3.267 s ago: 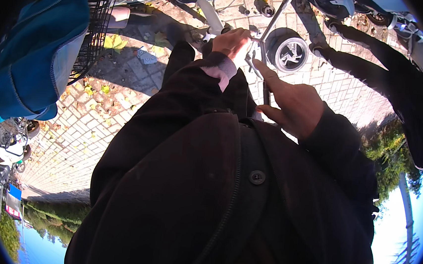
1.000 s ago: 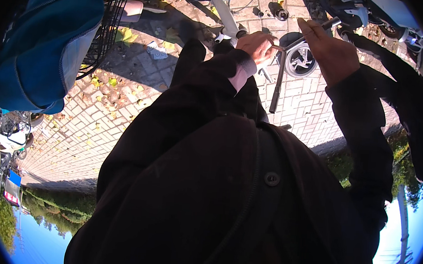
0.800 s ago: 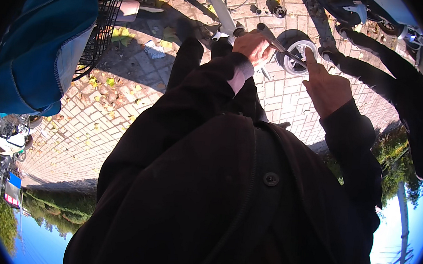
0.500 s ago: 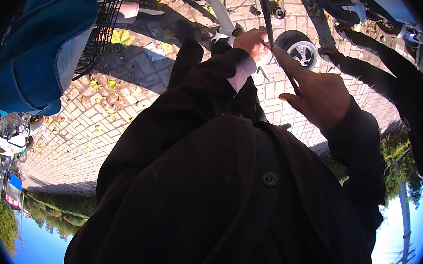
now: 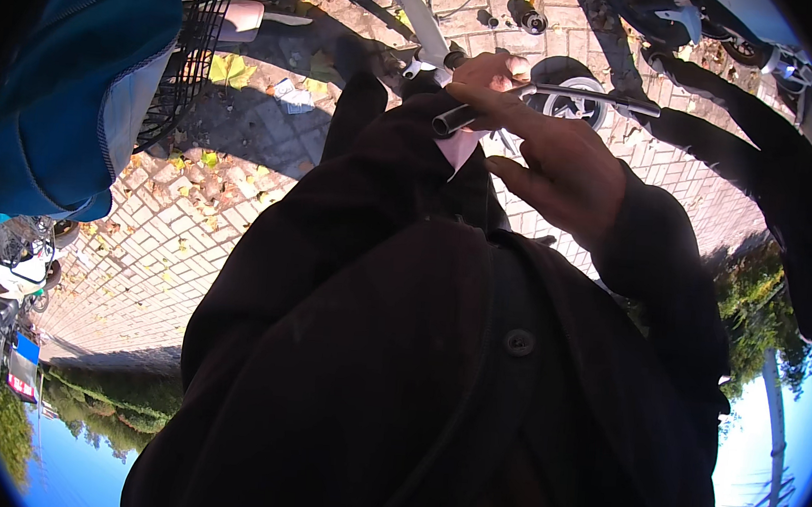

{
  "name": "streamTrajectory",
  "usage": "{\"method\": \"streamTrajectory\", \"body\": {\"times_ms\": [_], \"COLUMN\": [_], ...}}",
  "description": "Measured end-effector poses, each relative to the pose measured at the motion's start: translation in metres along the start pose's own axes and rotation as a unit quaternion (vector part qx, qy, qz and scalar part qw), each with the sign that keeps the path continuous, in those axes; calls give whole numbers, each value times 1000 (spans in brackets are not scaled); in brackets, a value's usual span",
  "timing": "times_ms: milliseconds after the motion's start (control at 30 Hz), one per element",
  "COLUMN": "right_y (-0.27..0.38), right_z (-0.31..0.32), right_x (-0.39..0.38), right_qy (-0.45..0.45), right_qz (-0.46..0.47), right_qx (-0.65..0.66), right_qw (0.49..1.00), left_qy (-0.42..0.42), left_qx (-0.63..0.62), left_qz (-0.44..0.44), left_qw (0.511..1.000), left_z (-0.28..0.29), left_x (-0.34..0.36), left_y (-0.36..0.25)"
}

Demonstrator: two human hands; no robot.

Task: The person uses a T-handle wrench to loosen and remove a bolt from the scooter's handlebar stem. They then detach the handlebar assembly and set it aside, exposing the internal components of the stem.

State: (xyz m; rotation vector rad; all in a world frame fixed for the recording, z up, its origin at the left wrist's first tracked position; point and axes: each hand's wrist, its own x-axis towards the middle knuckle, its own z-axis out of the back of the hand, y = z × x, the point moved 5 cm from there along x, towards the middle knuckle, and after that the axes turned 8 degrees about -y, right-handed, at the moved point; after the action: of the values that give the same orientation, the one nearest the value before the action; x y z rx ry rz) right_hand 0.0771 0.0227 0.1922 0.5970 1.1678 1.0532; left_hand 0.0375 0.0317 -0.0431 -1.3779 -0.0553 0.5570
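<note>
Socket wrench (image 5: 618, 102): held at the front of the wearer's dark jacket, above the paving; one tubular arm with a hollow end points toward the wearer's left, another, slimmer, runs off to the right.
Left hand (image 5: 487, 72): curled around the wrench near its middle; the exact grip is partly hidden by the other hand.
Right hand (image 5: 492, 132): spread, the index finger straight and lying across the left-pointing arm, the thumb well apart from it and off the metal.
Spoked wheel (image 5: 584, 106): small, with a dark tyre, on the paving beyond the wrench, whose right arm partly covers it.
Pale tube (image 5: 424, 26): slants down to a dark end just beside the left hand.
Black wire basket (image 5: 193, 46): at the upper left, partly behind a teal padded cover (image 5: 74, 113); its contents cannot be made out.
Brick paving (image 5: 186, 265): carries scattered leaves, a whitish card (image 5: 292, 97) and, near the top, a dark cylindrical part (image 5: 533, 21) with a smaller piece beside it.
Person nearby: dark-clothed legs (image 5: 722, 121) at the right.
</note>
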Motion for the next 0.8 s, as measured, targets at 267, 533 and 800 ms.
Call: {"method": "streamTrajectory", "body": {"times_ms": [267, 533, 800], "right_y": [-18, -58, -29], "right_z": [42, 54, 25], "right_x": [59, -14, -43], "right_qy": [-44, -52, 147], "right_qz": [72, -35, -113], "right_qx": [-412, -599, -289], "right_qw": [908, 798, 939], "left_qy": [13, -223, -125], "left_qx": [-4, -67, -375], "left_qz": [-13, -131, 157], "left_qw": [1000, 964, 905], "left_z": [4, 18, -29], "left_x": [1, -17, -4], "left_y": [-4, -22, 49]}}
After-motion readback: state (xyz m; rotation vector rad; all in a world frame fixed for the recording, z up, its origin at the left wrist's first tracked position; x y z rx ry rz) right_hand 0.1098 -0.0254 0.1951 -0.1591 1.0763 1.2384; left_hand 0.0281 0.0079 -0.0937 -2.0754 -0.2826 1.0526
